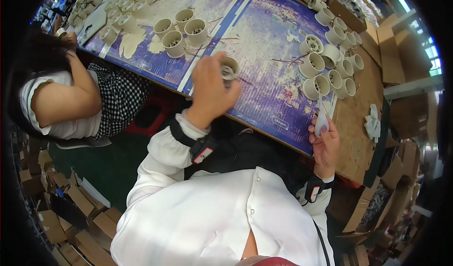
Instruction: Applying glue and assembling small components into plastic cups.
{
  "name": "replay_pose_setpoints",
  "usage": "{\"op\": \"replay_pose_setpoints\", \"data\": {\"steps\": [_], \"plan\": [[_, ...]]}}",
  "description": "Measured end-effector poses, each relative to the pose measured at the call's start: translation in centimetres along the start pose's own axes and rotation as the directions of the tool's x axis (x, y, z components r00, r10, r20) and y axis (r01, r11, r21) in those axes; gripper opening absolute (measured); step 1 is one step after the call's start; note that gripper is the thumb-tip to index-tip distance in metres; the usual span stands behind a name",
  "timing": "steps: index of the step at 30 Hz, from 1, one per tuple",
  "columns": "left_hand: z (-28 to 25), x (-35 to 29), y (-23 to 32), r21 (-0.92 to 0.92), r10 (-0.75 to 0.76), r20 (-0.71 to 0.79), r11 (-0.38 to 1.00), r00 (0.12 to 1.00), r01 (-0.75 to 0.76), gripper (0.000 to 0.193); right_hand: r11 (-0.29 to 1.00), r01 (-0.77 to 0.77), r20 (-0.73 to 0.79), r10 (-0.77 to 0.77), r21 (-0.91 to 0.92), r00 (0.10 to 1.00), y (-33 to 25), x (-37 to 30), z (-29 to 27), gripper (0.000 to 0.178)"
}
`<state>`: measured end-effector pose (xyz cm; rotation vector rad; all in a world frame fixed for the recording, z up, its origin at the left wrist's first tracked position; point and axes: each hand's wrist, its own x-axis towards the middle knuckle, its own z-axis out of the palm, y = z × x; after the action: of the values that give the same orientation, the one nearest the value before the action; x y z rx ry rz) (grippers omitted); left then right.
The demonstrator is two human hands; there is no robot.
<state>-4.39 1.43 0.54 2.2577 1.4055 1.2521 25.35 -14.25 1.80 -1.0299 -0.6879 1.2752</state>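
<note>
My left hand (211, 87) is closed round a cream cup-shaped plastic housing (231, 67) at the near edge of the table; the fingers are slightly blurred. Inside the housing sits a pale part, and dark red wires trail out to the right. My right hand (326, 143), lower right, pinches a small white tool (322, 123) with a thin tip pointing up. Just beyond that tip stands an upright housing (315, 87) in a cluster on the right. Another group of housings (174, 44) with small parts and wires inside stands beyond my left hand.
The table (264, 44) has a worn blue-purple cover with white strips. More housings (325, 16) line its far right side. A crumpled white cloth (373, 123) lies on the right edge. At left sits another person (71, 91). Cardboard boxes (80, 204) crowd the floor.
</note>
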Motion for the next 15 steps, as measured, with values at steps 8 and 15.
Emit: {"op": "replay_pose_setpoints", "data": {"steps": [8, 15], "plan": [[-1.6, 2.2, -6.4, 0.479, 0.051, -0.108, 0.878, 0.993, 0.007, 0.059, 0.981, 0.148, -0.132, -0.164, -0.122, 0.978, -1.1, 0.2, -1.8, 0.05], [-1.8, 2.0, -2.2, 0.328, 0.138, -0.136, 0.941, 0.981, -0.087, 0.054, 0.804, 0.222, -0.27, -0.424, -0.552, 0.865, -3.7, 2.3, -7.8, 0.043]]}}
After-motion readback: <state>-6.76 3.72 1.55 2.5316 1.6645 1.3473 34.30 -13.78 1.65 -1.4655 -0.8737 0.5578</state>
